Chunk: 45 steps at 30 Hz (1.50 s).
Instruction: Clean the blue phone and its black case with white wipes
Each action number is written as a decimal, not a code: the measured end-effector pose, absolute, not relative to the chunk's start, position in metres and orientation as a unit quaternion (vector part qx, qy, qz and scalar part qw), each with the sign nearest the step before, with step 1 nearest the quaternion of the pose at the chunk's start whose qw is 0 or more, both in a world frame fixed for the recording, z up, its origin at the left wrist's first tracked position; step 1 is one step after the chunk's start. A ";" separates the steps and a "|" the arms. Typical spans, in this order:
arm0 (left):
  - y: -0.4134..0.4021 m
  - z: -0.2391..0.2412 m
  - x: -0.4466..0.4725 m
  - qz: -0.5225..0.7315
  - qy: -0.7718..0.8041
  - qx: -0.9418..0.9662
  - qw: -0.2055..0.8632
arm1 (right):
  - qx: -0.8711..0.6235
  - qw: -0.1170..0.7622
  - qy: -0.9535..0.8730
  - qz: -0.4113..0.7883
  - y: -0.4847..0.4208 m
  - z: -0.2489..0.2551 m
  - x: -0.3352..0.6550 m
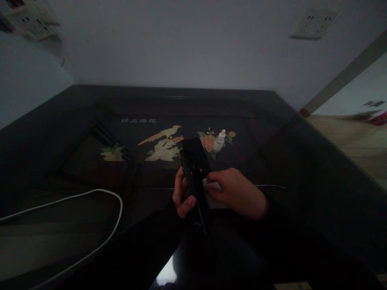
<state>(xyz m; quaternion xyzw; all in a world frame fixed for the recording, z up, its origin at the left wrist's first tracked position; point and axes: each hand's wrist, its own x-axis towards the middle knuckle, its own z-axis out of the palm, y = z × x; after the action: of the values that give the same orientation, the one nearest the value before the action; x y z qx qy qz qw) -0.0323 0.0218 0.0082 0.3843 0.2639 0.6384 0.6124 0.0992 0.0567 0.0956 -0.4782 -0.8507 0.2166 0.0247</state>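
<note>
My left hand [182, 197] is closed around a dark phone [193, 183], held tilted on its edge above the table, with the thumb on the near side. Pinched in the fingers of my right hand [240, 192] is a thin white cloth [208, 183], close against the phone's right face. More pale material shows below those fingers; whether it is the same piece I cannot tell. Just behind the phone a flat black rectangle [196, 151] shows, too dark to identify. A small white dropper bottle [219, 141] stands upright beyond my right hand.
The dark glossy table [256, 121] carries an inlaid bird-and-flower picture. A white cable [121, 205] curves across its left side, and a thin pale line [270, 185] extends to the right. Wall sockets [316, 24] are at the back. Wooden floor [356, 141] lies at right.
</note>
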 end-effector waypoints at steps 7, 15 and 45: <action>0.021 0.008 -0.033 0.635 0.247 0.392 0.618 | -0.456 -0.017 -0.856 0.242 0.056 0.096 0.098; 0.023 0.007 -0.034 0.626 0.256 0.395 0.622 | -0.441 -0.045 -0.856 0.265 0.053 0.099 0.097; 0.005 0.019 -0.030 0.541 0.208 0.462 0.671 | -0.492 0.196 -0.677 0.511 0.077 0.091 0.115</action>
<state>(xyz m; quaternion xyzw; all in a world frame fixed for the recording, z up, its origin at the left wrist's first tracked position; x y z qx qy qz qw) -0.0305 0.0053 0.0186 0.4619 0.2084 0.5414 0.6708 0.1146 0.0770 0.0908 -0.4921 -0.6768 0.5113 0.1960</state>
